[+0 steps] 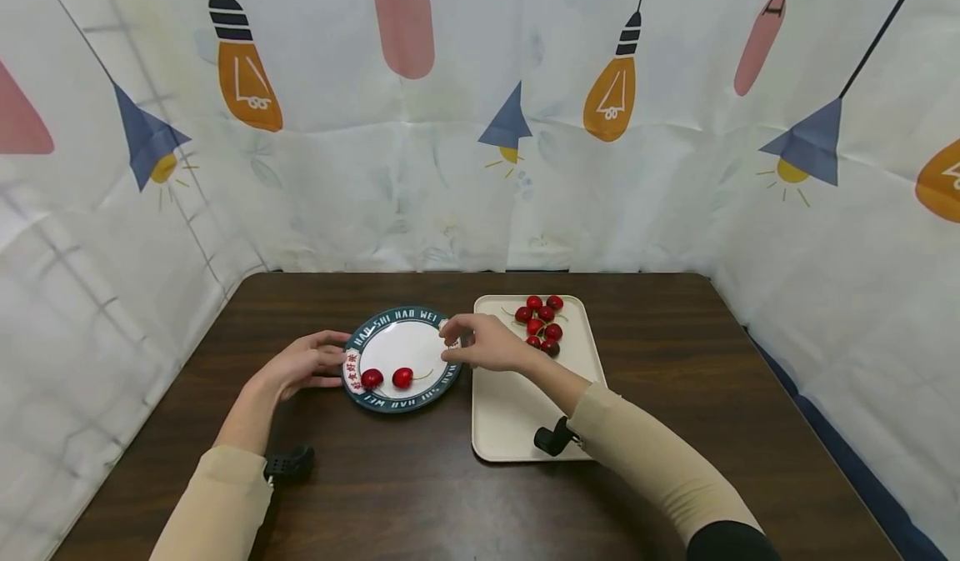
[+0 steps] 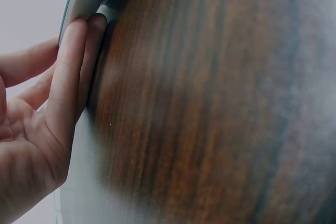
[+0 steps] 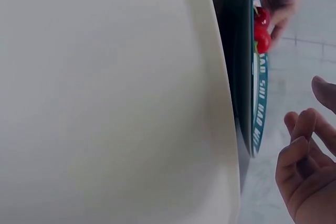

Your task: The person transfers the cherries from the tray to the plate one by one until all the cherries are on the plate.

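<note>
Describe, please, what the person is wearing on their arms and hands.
No gloves show on the left hand or right hand. The left sleeve and right sleeve are plain light beige, the right meeting a dark section further up the arm. Each wrist carries a small black device.

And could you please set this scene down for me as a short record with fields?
Surface: dark wooden table
Plate: white, teal rim, two cherries visible on it
Tray: cream, right of plate, cherry cluster toward far end
Left hand: touching plate's edge
Right hand: over plate's right side, nothing visibly held
</note>
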Demonstrator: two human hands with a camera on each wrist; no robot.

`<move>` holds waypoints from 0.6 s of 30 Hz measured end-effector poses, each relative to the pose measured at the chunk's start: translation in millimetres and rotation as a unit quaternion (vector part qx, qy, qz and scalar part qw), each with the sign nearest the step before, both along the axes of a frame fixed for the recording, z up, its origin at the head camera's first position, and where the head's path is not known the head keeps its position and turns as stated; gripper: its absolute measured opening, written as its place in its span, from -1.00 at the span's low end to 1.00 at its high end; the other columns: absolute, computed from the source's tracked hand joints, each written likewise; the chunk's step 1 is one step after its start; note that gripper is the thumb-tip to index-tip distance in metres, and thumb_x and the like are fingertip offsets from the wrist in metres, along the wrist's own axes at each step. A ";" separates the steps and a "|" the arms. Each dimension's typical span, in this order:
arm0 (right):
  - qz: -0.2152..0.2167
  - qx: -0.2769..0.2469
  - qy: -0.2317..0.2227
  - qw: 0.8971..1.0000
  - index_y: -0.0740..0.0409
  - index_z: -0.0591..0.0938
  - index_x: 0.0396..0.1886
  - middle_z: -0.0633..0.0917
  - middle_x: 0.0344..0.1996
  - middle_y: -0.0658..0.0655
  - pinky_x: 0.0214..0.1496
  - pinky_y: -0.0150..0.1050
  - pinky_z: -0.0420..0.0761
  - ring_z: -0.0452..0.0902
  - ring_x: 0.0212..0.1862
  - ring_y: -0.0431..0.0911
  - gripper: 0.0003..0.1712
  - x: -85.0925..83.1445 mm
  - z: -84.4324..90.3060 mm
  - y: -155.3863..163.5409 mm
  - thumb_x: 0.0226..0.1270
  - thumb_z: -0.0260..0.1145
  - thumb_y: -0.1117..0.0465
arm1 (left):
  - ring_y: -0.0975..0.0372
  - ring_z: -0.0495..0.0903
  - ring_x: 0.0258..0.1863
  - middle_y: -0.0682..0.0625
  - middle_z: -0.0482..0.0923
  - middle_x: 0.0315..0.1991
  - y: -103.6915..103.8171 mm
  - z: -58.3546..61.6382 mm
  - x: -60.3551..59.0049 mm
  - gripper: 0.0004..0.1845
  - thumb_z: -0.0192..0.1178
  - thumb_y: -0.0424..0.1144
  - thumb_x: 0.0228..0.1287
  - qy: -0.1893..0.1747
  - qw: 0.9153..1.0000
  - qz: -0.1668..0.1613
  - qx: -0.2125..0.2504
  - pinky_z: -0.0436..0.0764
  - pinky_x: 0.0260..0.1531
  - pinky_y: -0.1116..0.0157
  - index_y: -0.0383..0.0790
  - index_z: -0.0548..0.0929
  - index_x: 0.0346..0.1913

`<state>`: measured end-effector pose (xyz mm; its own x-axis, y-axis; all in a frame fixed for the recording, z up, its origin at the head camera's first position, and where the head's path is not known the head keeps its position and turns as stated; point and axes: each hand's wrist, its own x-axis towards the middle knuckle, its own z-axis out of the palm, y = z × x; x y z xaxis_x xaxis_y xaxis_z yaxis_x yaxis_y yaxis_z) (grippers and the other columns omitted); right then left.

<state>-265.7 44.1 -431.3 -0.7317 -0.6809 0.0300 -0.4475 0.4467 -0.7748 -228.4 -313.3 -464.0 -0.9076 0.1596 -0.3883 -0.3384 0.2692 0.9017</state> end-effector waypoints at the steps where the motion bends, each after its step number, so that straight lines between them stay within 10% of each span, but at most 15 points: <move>1: -0.002 -0.002 -0.003 1.000 0.24 0.64 0.17 0.71 -0.09 0.05 -0.34 -0.28 0.73 0.62 -0.20 0.06 -0.53 0.2 1.1 2.5 0.36 0.45 0.11 | 0.09 0.66 -0.06 -0.35 0.47 0.24 -0.2 -0.2 -0.3 -0.35 0.15 -0.29 0.54 0.000 1.000 0.000 0.000 0.73 -0.03 0.10 -0.36 0.18 0.54; 18: -0.076 -0.008 -0.007 0.997 0.19 0.67 0.12 0.71 -0.09 0.04 -0.36 -0.19 0.74 0.61 -0.17 0.00 -0.61 -5.4 2.6 53.6 0.36 0.46 0.15 | 0.08 0.66 -0.11 -0.29 0.48 0.14 -1.1 -1.6 -2.2 -0.37 0.14 -0.24 0.56 0.003 1.000 0.002 0.009 0.74 -0.06 0.11 -0.35 0.20 0.54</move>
<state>-271.1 97.7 -428.7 -0.8272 -0.5611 0.0300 -0.3650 0.4959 -0.7880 -230.6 -314.4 -465.6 -0.9107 0.1625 -0.3798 -0.3338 0.2523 0.9083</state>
